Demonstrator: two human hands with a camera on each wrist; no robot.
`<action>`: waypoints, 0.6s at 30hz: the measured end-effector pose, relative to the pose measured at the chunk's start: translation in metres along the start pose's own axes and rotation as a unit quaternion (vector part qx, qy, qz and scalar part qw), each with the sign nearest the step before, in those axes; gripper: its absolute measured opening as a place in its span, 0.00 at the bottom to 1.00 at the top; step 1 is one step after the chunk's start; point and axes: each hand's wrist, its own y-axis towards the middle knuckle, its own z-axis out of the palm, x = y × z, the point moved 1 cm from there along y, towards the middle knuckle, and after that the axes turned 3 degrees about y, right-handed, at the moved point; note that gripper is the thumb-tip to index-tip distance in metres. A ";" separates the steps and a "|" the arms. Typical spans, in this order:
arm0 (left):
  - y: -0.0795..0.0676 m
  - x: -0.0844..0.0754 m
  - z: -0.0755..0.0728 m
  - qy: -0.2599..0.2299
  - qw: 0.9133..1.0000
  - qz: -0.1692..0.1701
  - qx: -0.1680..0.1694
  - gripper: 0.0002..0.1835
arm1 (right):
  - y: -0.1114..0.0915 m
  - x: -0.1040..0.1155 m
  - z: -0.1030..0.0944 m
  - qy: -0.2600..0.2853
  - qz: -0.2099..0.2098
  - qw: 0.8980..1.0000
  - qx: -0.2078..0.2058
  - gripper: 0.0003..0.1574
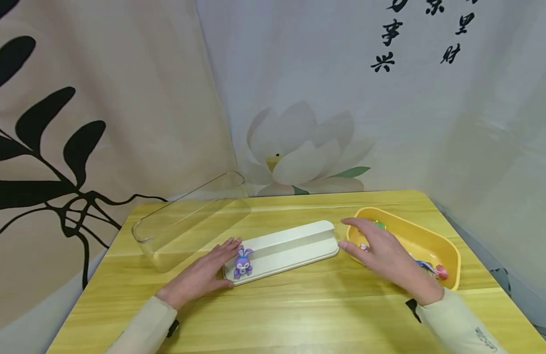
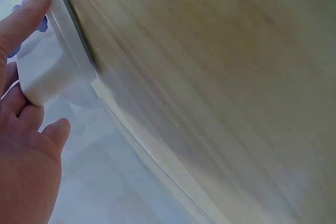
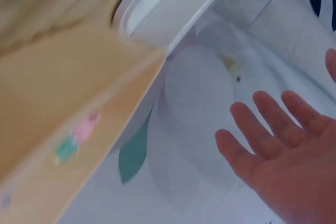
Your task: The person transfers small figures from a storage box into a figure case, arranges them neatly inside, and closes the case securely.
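A long white stepped display base lies on the table, its right end farther from me. My left hand holds its left end, the thumb at the front edge and the other fingers round behind. On the lower step at that end stands a small purple rabbit figurine, partly covered by the thumb in the left wrist view. My right hand is held in the air with nothing in it, fingers loosely extended. It hovers between the base's right end and a yellow tray, overlapping the tray's near side in the head view.
Several small figurines lie in the yellow tray, among them a pink one and a green one. A clear plastic cover stands at the table's back left. Behind the wooden table hangs a printed cloth.
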 end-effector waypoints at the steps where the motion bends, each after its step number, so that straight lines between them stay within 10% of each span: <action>1: 0.000 0.000 0.000 0.002 1.000 0.000 -0.001 0.52 | -0.002 -0.004 -0.006 -0.003 0.004 1.000 0.000 0.37; 18: 0.000 -0.001 0.000 -0.009 1.000 -0.012 0.009 0.50 | 0.005 -0.055 -0.051 -0.042 0.065 0.995 0.060 0.45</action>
